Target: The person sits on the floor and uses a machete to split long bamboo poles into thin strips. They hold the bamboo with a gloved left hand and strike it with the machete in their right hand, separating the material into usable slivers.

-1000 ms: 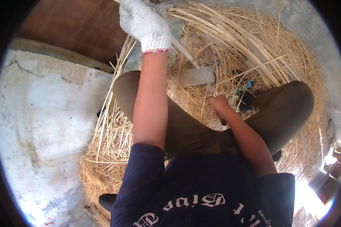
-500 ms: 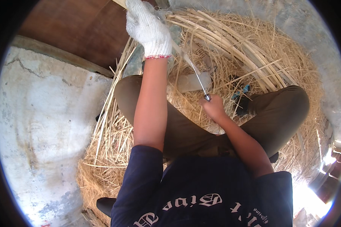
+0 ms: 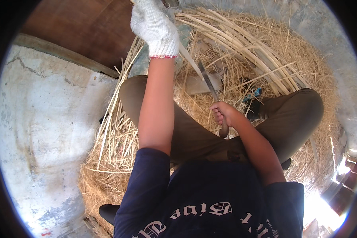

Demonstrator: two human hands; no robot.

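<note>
Pale shavings (image 3: 305, 65) spread all round as I watch remotely, right hand (image 3: 223, 113) wrapped snugly round a knife (image 3: 214, 92), its blade (image 3: 208, 79) slanting up beside the lower end of a pale strip (image 3: 189, 58). Up top, the gloved left hand (image 3: 154, 29) is curled closed on that strip, bundled strips (image 3: 248, 44) lying farther out, to the right.

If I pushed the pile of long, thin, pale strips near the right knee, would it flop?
The long, pale strips would probably be springy, not floppy: they run smoothly without kinks. Each is likely light, being so narrow. Some might slide apart, since a few lie crossed and no tie shows.
</note>
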